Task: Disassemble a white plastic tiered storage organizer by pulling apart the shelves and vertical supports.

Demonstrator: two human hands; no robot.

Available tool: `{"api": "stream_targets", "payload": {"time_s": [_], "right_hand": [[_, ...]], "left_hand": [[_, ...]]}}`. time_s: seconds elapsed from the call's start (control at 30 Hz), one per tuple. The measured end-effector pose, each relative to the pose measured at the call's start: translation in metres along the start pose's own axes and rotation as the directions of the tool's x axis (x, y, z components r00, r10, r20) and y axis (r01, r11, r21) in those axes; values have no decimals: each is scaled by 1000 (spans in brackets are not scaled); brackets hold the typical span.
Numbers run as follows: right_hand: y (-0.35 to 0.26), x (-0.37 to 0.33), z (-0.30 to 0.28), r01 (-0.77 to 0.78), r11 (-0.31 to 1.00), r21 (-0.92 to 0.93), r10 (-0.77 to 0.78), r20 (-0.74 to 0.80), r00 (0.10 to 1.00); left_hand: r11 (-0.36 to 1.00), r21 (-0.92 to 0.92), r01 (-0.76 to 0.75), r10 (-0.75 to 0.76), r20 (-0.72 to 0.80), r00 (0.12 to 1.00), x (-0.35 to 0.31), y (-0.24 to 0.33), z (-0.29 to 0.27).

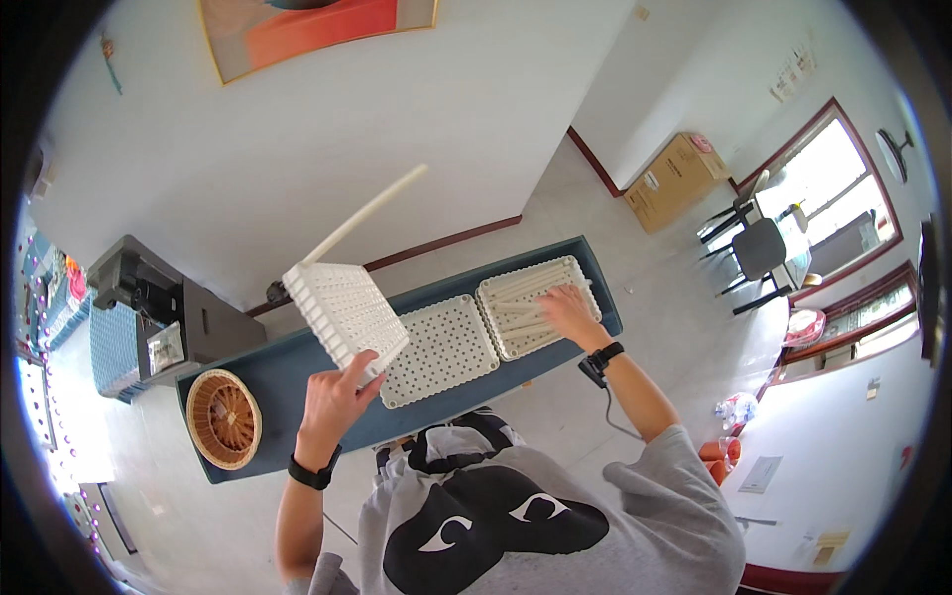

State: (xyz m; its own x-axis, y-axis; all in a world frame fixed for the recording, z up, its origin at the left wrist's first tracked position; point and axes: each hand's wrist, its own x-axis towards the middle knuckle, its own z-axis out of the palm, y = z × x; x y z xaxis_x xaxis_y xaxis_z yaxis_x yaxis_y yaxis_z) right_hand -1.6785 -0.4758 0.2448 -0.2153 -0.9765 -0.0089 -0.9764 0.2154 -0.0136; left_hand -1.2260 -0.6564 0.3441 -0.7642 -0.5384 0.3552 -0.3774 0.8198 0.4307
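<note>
My left hand [335,402] is closed on the near edge of a white perforated plastic basket [347,312], which is tilted up above the table. A long pale rod [367,213] juts up and away from the basket's far corner; how it is joined there is hidden. Over a second white basket at the right, my right hand [569,312] reaches down, fingers stretched out over the several pale rods [521,288] lying inside. Whether it grips any rod does not show. Between the hands lies a white perforated tray [441,352], resting flat on the table.
The long dark blue-grey table [283,397] also bears a round wicker basket [224,419] at its left end. A grey cabinet [220,317] stands beyond that end. Behind the table rises a white wall. A cardboard box [676,183] and a dark chair [759,248] are farther right.
</note>
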Motion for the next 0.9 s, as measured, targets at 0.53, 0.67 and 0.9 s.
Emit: {"api": "stream_targets", "payload": {"time_s": [0.53,0.67,0.9], "right_hand": [[-187,102,-185,31,884,466,-239,393,888],[-197,72,-174,245,874,419,-317,111,942],[-239,5,-191,492,840,226,-450,-216,867]], "left_hand": [[993,16,-114,98,392,915,-21,74,-2],[983,153,-101,89,85,992,-23,84,-50],[975,220,23,-30,29,999,-1,68,-64]]}}
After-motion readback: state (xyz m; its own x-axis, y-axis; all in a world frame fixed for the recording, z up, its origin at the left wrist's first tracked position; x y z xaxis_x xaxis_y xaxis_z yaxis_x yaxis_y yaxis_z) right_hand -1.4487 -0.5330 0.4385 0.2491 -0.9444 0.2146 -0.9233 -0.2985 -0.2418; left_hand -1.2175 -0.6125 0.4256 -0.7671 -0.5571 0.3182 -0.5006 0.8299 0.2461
